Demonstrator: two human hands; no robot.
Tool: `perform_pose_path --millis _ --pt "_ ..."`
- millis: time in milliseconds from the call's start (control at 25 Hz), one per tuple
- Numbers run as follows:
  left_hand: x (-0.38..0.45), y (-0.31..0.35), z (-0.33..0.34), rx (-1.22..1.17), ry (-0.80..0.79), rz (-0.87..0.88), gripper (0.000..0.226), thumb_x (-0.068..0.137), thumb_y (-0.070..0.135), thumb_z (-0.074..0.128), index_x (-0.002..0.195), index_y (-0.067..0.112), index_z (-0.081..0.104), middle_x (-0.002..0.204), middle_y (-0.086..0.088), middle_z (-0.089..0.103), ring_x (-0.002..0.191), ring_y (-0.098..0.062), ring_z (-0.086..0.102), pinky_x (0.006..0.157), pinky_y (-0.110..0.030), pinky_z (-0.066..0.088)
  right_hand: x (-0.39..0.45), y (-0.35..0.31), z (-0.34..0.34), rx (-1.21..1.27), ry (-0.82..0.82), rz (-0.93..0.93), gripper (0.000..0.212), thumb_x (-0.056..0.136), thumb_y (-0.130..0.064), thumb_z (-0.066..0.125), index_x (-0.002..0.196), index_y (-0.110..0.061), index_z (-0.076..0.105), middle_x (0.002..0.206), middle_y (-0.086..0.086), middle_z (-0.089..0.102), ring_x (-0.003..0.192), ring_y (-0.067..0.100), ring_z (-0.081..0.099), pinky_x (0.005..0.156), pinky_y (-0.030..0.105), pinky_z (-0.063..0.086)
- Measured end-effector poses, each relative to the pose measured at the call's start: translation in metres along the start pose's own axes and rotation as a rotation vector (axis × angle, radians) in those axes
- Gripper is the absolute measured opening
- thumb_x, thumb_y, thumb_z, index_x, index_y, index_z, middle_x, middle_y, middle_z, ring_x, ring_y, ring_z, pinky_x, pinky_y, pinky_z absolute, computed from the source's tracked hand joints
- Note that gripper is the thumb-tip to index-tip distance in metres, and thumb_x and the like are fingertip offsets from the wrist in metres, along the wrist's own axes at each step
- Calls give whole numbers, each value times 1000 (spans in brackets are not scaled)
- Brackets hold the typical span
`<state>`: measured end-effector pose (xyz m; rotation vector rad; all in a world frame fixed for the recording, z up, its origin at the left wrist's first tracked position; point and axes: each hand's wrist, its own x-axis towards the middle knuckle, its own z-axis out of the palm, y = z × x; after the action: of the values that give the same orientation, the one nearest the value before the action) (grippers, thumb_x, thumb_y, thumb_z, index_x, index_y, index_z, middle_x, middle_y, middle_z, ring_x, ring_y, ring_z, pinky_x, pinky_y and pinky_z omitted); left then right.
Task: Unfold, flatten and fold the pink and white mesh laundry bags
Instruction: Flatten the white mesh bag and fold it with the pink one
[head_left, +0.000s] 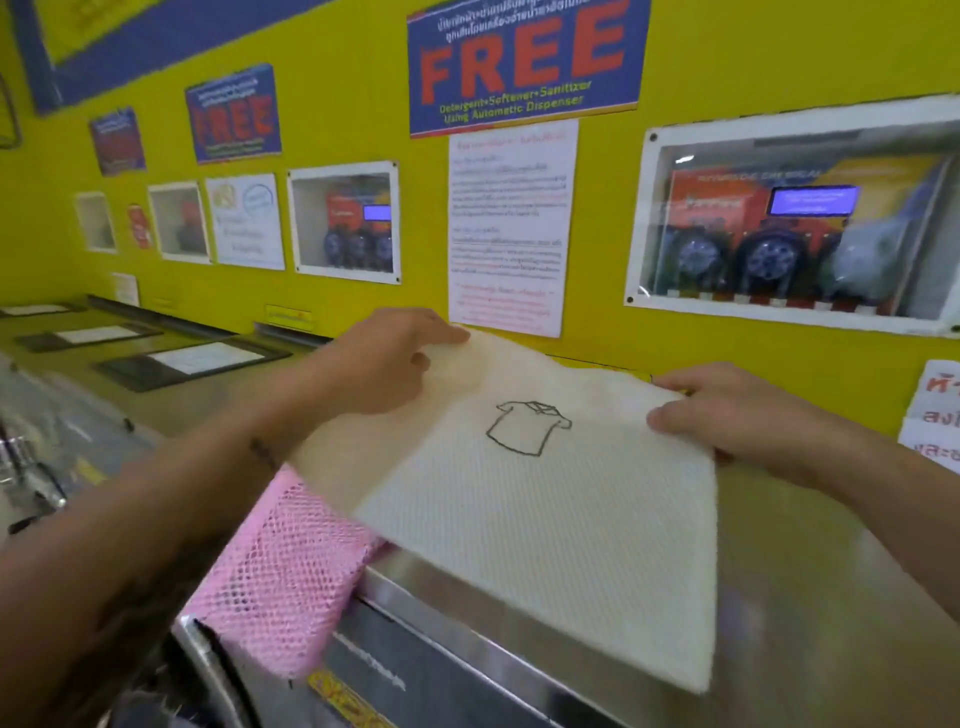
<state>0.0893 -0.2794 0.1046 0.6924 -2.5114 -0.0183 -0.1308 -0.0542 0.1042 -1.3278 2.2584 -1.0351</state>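
Yellow wall (363, 130) behind, covered in posters and windowed dispenser boxes; not part of the job. Steel machine top (810, 597) is the work surface, flat and bare enough to spread fabric on.

White mesh bag (545, 519) is held out over that top, far edge lifted, near edge draping past the front lip. Shirt outline (527, 428) faces up, so it's opened out, likely being stretched to kill creases before it's laid flat.

Pink mesh bag (291, 577) sits under the white one's left side, bunched, hanging off the machine's left corner. Looks parked there until its turn.

Left hand (389, 358) pinches the far left corner, thumb under, fingers on top. Right hand (727, 410) is closed on the right edge, thumb on top. Both pull outward for tension. Motion blur is heavy, so exact finger grip on the right is a guess.
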Motion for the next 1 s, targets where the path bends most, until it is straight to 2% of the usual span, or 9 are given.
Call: perform_pose_path --millis 200,280,360,400,480,600,720,840,1000 --pt "9 -108 -21 116 -62 -206 55 92 1 50 139 28 53 148 -4 46 134 -29 42 107 -38 36 46 -67 80 -103 -23 -35 34 88 -27 59 107 1 65 85 12 67 71 27 60 60 33 43" --pt "-7 -140 -3 134 -180 -244 52 93 9 53 141 27 50 150 -5 44 134 -29 43 108 -40 37 63 -74 119 -314 -109 11 51 89 -43 55 127 -7 56 113 14 68 94 28 62 77 36 49" --pt "-29 -155 20 87 -276 -234 47 96 27 54 142 25 48 151 -3 43 135 -26 42 110 -39 35 75 -70 152 -607 -120 -51 66 87 -59 48 145 -26 41 149 13 40 135 34 38 106 46 39" --pt "-39 -160 31 68 -335 -233 47 97 34 50 143 25 47 151 -3 42 137 -26 40 111 -39 32 78 -70 167 -658 -152 -108 68 87 -62 46 147 -31 37 152 11 31 141 36 27 111 49 32" --pt "-52 -166 50 56 -434 -216 46 99 41 42 141 24 49 150 -6 43 136 -25 39 111 -36 29 81 -68 187 -704 -285 -187 65 90 -63 43 148 -34 35 148 8 32 139 35 26 112 49 29" --pt "-62 -177 61 -19 -321 -207 44 98 43 42 136 26 53 145 -4 48 132 -23 44 111 -39 34 84 -72 198 -786 -341 -148 64 92 -62 39 148 -34 35 146 7 37 134 33 32 110 46 31" --pt "-68 -178 50 -29 -141 -174 33 96 32 47 125 26 62 131 3 57 119 -17 53 103 -38 43 69 -95 201 -904 -208 -223 58 91 -55 42 145 -32 40 142 5 41 129 31 38 105 44 34" --pt "-89 -177 27 -48 -15 -125 24 94 21 53 112 26 68 113 3 62 98 -13 60 88 -39 51 28 -128 220 -774 -115 -516 49 93 -42 47 140 -30 45 129 1 49 120 26 45 98 42 39" --pt "-122 -173 4 -53 -231 -161 40 91 17 54 125 37 57 121 6 48 108 -14 52 93 -33 44 -21 -142 266 -799 -332 -615 69 84 -61 51 138 -21 33 126 12 38 114 33 38 92 51 36"
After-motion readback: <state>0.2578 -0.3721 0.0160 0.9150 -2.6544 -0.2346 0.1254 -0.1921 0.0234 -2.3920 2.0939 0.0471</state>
